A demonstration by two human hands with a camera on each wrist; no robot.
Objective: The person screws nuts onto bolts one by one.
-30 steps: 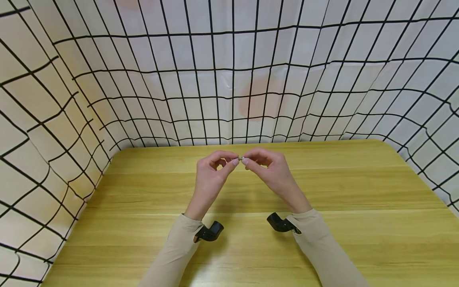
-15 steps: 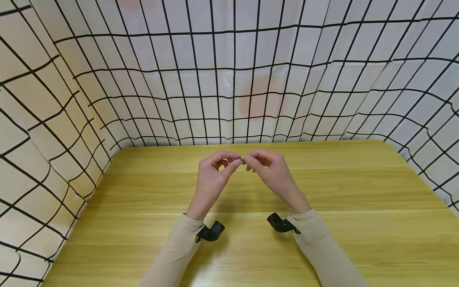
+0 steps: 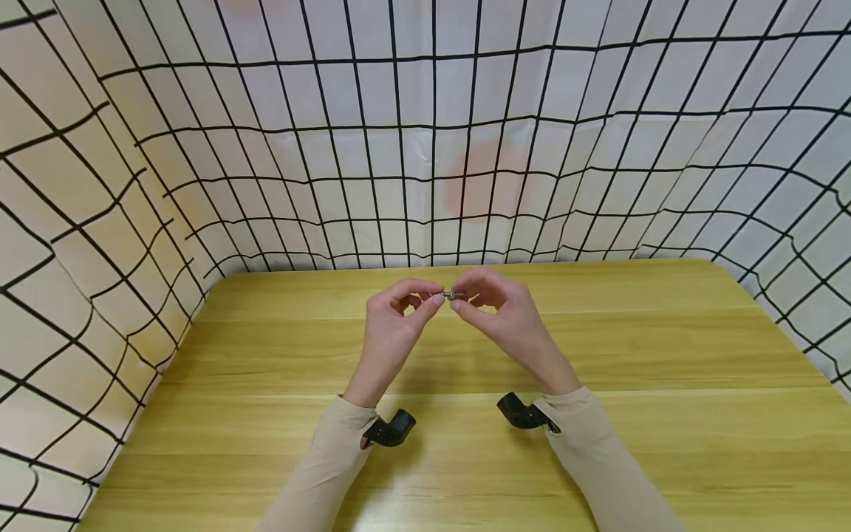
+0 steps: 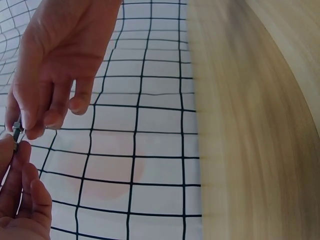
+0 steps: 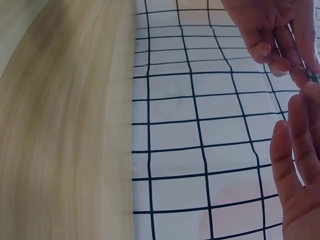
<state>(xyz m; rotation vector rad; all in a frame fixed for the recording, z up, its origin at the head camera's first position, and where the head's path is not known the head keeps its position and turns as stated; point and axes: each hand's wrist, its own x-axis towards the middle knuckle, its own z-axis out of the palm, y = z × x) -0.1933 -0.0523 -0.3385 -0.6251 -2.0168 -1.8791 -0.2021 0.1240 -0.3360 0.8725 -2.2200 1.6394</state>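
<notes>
Behind the work, a grid-patterned sheet [image 3: 415,151] walls your far side, just past the back edge of the wooden table [image 3: 638,332]; you have more room sideways and toward yourself than forward. Above the table, your left hand [image 3: 395,318] pinches with thumb and index finger, while your right hand [image 3: 505,310] curves its own pair opposite (whether those pads touch anything, I cannot tell). Between them lies a small metal bolt [image 4: 16,135], in the left pinch, carrying a nut [image 4: 17,125]. You seem to be turning that nut; next probably calls for regripping it lightly, bolt steady.
</notes>
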